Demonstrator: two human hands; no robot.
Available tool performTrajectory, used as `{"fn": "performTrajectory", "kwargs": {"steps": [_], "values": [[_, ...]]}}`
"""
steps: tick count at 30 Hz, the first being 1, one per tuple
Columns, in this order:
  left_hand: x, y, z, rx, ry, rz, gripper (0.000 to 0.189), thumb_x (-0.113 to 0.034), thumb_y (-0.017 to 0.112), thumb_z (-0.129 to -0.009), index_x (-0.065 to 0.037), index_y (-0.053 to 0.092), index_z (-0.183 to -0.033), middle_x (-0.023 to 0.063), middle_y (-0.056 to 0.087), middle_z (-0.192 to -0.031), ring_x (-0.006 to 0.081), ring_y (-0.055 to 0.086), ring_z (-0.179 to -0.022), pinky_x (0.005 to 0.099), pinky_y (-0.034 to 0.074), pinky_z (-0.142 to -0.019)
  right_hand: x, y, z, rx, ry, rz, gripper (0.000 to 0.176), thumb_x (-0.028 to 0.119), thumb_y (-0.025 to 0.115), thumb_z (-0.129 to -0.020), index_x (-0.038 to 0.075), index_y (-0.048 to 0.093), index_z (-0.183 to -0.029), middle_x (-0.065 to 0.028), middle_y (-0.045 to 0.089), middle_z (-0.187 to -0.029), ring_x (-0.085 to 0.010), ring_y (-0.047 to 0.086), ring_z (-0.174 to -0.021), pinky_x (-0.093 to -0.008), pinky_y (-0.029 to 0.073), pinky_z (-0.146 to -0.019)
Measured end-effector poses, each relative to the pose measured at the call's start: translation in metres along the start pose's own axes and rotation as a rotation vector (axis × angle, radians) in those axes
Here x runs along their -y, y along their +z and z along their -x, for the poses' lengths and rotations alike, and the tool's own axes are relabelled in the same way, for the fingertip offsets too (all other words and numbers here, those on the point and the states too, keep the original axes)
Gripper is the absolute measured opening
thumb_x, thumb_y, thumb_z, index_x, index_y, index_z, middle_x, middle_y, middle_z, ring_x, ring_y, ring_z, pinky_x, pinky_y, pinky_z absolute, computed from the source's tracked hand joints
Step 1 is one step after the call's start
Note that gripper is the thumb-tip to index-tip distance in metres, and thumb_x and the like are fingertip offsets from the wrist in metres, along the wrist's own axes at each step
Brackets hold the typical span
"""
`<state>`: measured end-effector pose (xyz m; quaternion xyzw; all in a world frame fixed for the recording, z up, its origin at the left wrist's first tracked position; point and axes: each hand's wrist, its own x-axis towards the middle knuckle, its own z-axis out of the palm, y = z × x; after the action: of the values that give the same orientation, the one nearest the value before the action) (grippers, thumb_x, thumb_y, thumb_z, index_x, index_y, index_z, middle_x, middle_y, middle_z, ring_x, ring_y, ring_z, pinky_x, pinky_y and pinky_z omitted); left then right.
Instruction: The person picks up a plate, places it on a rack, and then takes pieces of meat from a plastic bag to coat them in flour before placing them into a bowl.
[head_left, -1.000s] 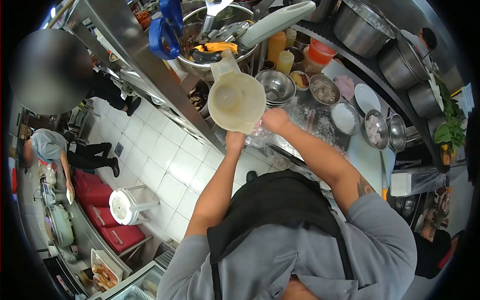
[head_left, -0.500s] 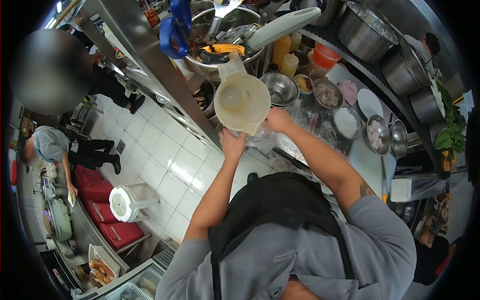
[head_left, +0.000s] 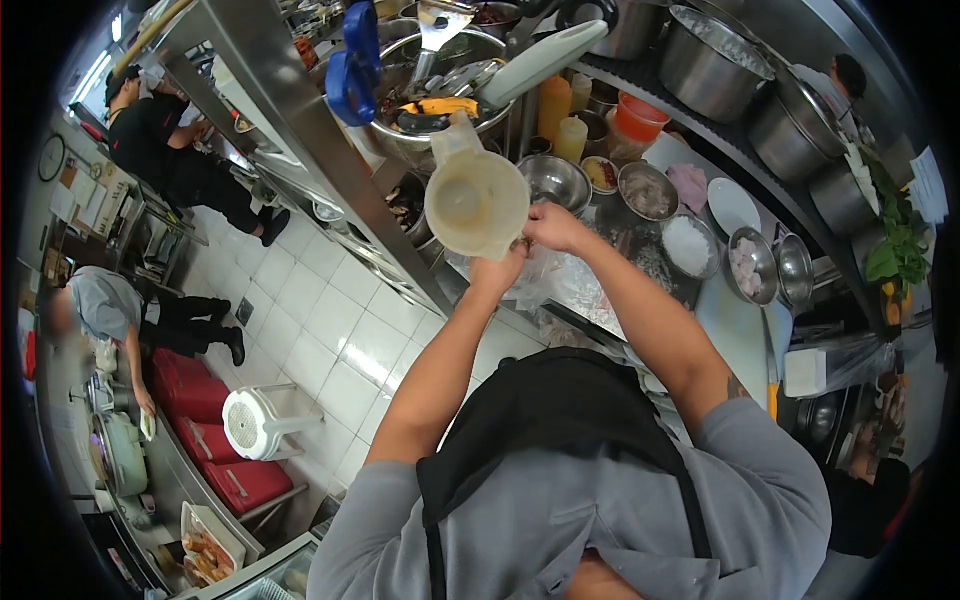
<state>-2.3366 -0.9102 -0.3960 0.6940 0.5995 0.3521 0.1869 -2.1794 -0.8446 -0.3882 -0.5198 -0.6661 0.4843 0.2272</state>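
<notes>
My left hand [head_left: 499,268] is raised right below the rim of a cloudy plastic measuring jug [head_left: 477,208], its fingertips partly hidden by the jug. Beside it, my right hand [head_left: 557,228] has its fingers pinched together, nearly meeting the left fingertips. I cannot tell what the fingers hold. Clear crumpled plastic [head_left: 540,287] lies just under both hands, over the metal worktop [head_left: 625,265]. The jug hangs in front of a wire strainer basket [head_left: 400,140] of utensils, its handle upward.
Steel bowls stand to the right, among them one of white granules [head_left: 689,246] and one of pale pieces [head_left: 750,265]. A cutting board [head_left: 730,330] and a yellow-handled knife [head_left: 772,395] are nearer. Pots [head_left: 715,60] line the shelf. Two people, a white stool [head_left: 255,424] and red bins [head_left: 195,390] are left.
My left hand has moved up and right, close to my right hand. My right hand has shifted slightly up, its fingers now pinched in plain view. The head view has turned slightly.
</notes>
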Motion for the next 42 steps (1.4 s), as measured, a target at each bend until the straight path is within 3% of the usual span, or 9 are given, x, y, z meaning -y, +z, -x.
{"fn": "performTrajectory", "kwargs": {"steps": [5,14,19,23,26,32,38,40,42], "values": [[0.033,0.012,-0.010,0.010,0.143,0.012,0.026,-0.022,0.057,-0.092,-0.002,0.068,-0.106,0.0195,0.072,-0.092,0.0363,0.070,-0.088,0.0441,0.052,-0.080,0.011,-0.007,0.013,-0.059,-0.024,0.060,0.016,0.016,0.059,-0.086,0.003,0.060,-0.078,-0.0025,0.061,-0.073,-0.0122,0.058,-0.073,-0.0309,0.048,-0.068],[0.035,-0.019,-0.038,0.258,0.075,0.133,0.029,-0.022,0.051,-0.094,0.001,0.067,-0.099,0.0184,0.070,-0.087,0.0301,0.069,-0.084,0.0389,0.051,-0.079,-0.042,0.024,-0.001,-0.074,-0.204,-0.407,0.014,0.012,0.063,-0.085,0.000,0.063,-0.093,-0.0072,0.066,-0.086,-0.0150,0.061,-0.076,-0.0317,0.049,-0.069],[0.053,-0.019,-0.058,0.104,0.290,0.067,0.028,-0.023,0.052,-0.094,0.002,0.064,-0.092,0.0132,0.066,-0.078,0.0216,0.063,-0.075,0.0354,0.048,-0.071,-0.038,0.028,-0.001,-0.041,-0.209,-0.123,0.015,0.010,0.066,-0.086,0.001,0.059,-0.096,-0.0030,0.064,-0.084,-0.0126,0.060,-0.075,-0.0297,0.049,-0.068],[0.089,-0.008,-0.070,0.021,0.186,0.265,0.025,-0.021,0.052,-0.096,0.000,0.062,-0.089,0.0055,0.060,-0.074,0.0152,0.056,-0.071,0.0301,0.045,-0.069,-0.036,0.018,-0.002,0.026,-0.124,-0.138,0.017,0.008,0.062,-0.089,0.002,0.058,-0.104,-0.0002,0.062,-0.089,-0.0106,0.057,-0.079,-0.0273,0.050,-0.075],[0.005,-0.062,-0.056,0.178,-0.020,0.429,0.023,-0.020,0.052,-0.097,-0.002,0.062,-0.088,0.0012,0.058,-0.075,0.0129,0.054,-0.072,0.0276,0.044,-0.069,-0.037,0.018,-0.007,-0.029,-0.121,-0.305,0.012,0.009,0.060,-0.091,0.003,0.057,-0.101,0.0021,0.059,-0.084,-0.0099,0.056,-0.079,-0.0276,0.049,-0.072],[0.002,-0.062,-0.057,0.012,-0.028,0.660,0.022,-0.022,0.053,-0.097,-0.003,0.061,-0.089,0.0012,0.060,-0.078,0.0130,0.056,-0.078,0.0291,0.045,-0.072,-0.030,0.014,0.002,0.062,-0.135,-0.409,0.013,0.006,0.061,-0.086,0.003,0.062,-0.099,-0.0001,0.061,-0.082,-0.0102,0.057,-0.073,-0.0266,0.046,-0.067],[-0.005,-0.077,-0.054,-0.216,0.066,0.251,0.023,-0.023,0.056,-0.096,-0.002,0.061,-0.088,0.0047,0.062,-0.079,0.0144,0.058,-0.078,0.0317,0.046,-0.071,-0.032,0.012,0.010,0.267,-0.125,-0.326,0.011,0.006,0.061,-0.089,0.002,0.065,-0.099,-0.0012,0.066,-0.084,-0.0100,0.059,-0.075,-0.0255,0.046,-0.071],[0.028,-0.047,-0.057,-0.158,-0.024,0.707,0.024,-0.023,0.057,-0.095,-0.001,0.061,-0.086,0.0052,0.060,-0.076,0.0164,0.057,-0.074,0.0336,0.046,-0.070,-0.027,0.013,0.014,0.239,-0.093,-0.267,0.010,0.005,0.061,-0.088,0.002,0.066,-0.096,-0.0015,0.067,-0.082,-0.0103,0.059,-0.072,-0.0266,0.047,-0.069],[0.034,-0.038,-0.055,-0.061,0.025,0.715,0.025,-0.024,0.057,-0.094,-0.001,0.062,-0.087,0.0073,0.062,-0.076,0.0201,0.059,-0.073,0.0359,0.048,-0.071,-0.027,0.013,0.013,0.217,-0.062,-0.197,0.010,0.005,0.060,-0.087,0.002,0.067,-0.094,-0.0018,0.067,-0.081,-0.0107,0.060,-0.071,-0.0277,0.048,-0.068]]}}
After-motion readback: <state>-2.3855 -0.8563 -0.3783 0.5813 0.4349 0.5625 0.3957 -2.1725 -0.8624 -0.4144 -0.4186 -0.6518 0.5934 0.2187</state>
